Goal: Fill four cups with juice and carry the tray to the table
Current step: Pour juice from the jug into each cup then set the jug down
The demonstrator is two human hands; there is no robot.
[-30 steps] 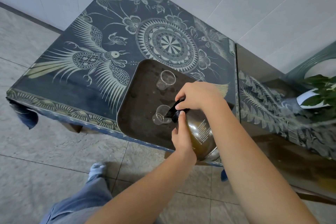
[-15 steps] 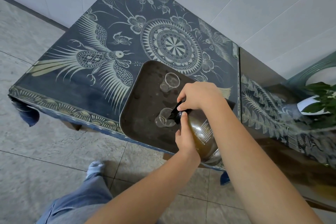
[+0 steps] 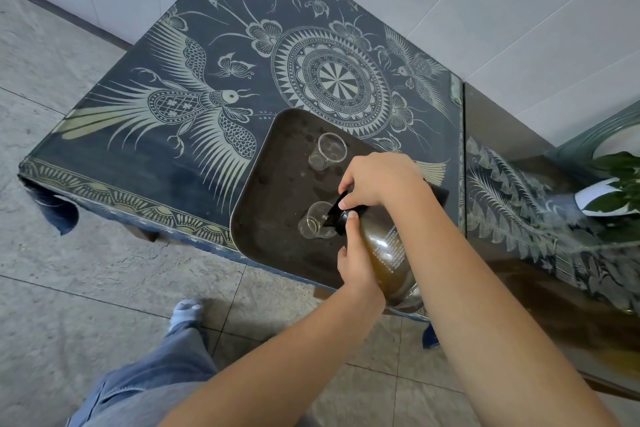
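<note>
**Position.** The juice bottle (image 3: pixel 384 253) is tilted over the near right part of the tray (image 3: pixel 263 184), which lies on the worktop (image 3: pixel 156 149). Its black cap (image 3: pixel 334 215) points down into the mouth of the near cup (image 3: pixel 313 224). A far cup (image 3: pixel 327 151) stands apart from it, further back on the tray. Both cups look clear and empty. No stream of juice can be made out. Only two cups are in view, and the arms may hide any others.

**Grip.** The left hand (image 3: pixel 356 263) grips the bottle at its shoulder, thumb laid on the cap collar. The right hand (image 3: pixel 374 180) grips the bottle from above, with its fingers (image 3: pixel 349 199) curled onto the black cap.

**Handling.**
- The bottle appears largely full, so expect it to be heavy with a load that shifts as it tips. Support the body with one hand and steer at the neck with the other.
- Its surface is smooth and glossy, probably slippery when wet.
- The cups are thin, transparent and light. A knock from the cap is likely to topple them, so keep the cap just above the rim, not resting on it.
- Once loaded, the tray is best taken by two opposite edges and kept level.
</note>
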